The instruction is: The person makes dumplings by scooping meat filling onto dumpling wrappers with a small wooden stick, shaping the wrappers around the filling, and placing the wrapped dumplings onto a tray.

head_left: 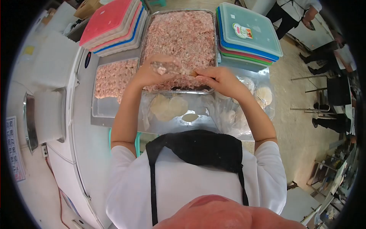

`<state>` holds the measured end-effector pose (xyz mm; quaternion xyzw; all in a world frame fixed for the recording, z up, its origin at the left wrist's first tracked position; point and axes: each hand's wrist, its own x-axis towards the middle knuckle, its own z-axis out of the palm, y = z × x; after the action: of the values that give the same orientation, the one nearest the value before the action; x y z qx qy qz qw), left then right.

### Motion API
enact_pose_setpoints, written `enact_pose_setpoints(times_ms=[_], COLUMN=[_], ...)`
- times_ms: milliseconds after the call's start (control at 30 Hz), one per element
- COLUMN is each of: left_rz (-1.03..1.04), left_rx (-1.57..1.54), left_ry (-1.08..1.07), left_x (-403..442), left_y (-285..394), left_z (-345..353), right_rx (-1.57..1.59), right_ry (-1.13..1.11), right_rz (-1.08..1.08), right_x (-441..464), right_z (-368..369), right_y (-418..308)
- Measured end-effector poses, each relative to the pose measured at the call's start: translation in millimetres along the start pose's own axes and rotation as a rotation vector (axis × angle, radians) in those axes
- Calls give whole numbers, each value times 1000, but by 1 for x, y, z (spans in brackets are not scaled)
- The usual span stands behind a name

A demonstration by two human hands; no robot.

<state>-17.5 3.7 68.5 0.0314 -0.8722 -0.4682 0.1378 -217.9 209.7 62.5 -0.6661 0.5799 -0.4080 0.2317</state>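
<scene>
My left hand (155, 72) is cupped over the near part of a metal tray (146, 49) of ground meat (181, 34). Its fingers curl around what looks like a thin round wrapper with a lump of meat (162, 70) in it; the wrapper is partly hidden. Just right of it, my right hand (223, 80) pinches a small brown stick-like tool (194, 73), its far end close to the meat. On the metal table in front of me lie several pale round wrappers (167, 107). A lone wrapper (190, 117) sits nearer my apron.
Rows of shaped meat pieces (114, 78) fill part of a tray at left. Stacks of lidded containers, red-topped (110, 21) and green-topped (248, 28), flank the meat. Clear plastic bags with wrappers (238, 114) lie right. Several people (293, 11) stand farther right.
</scene>
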Motion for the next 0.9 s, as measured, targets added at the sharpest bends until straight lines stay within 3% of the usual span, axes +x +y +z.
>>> enact_pose_setpoints(times_ms=[67, 167, 200, 267, 300, 367, 467, 567, 633, 667, 767, 867, 900], left_rz=[144, -76, -233, -542, -558, -588, -509, -657, -389, -251, -19, -42, -78], left_rx=[346, 283, 170, -61, -92, -160, 121, -64, 129, 222, 255, 257, 281], left_ry=[104, 48, 65, 107, 215, 432, 109, 215, 275, 312, 236, -36, 43], left_x=[-12, -5, -1, 8, 6, -5, 2, -10, -15, -17, -20, -25, -31], left_y=[-17, -6, -10, -29, -46, -78, -45, 1, 10, 13, 15, 9, 3], left_z=[8, 13, 14, 16, 22, 36, 26, 23, 20, 18, 15, 14, 16], right_rx=[15, -74, -124, -435, -592, -496, -573, -622, -631, -438, 9, -124, -275], right_ry=[-68, -131, -146, 17, 101, 105, 16, -89, -85, 24, 65, 54, 67], right_rz=[30, 42, 40, 72, 81, 46, 186, 287, 333, 324, 196, -85, -48], right_x=[1, 12, 14, 7, 6, 2, -11, -17, -22, -23, -28, -20, -20], right_z=[5, -7, -10, -8, -6, 11, 15, -9, -29, -34, -23, 17, 13], right_y=[20, 45, 50, 32, 24, 29, 62, 85, 51, 38, 5, -1, -13])
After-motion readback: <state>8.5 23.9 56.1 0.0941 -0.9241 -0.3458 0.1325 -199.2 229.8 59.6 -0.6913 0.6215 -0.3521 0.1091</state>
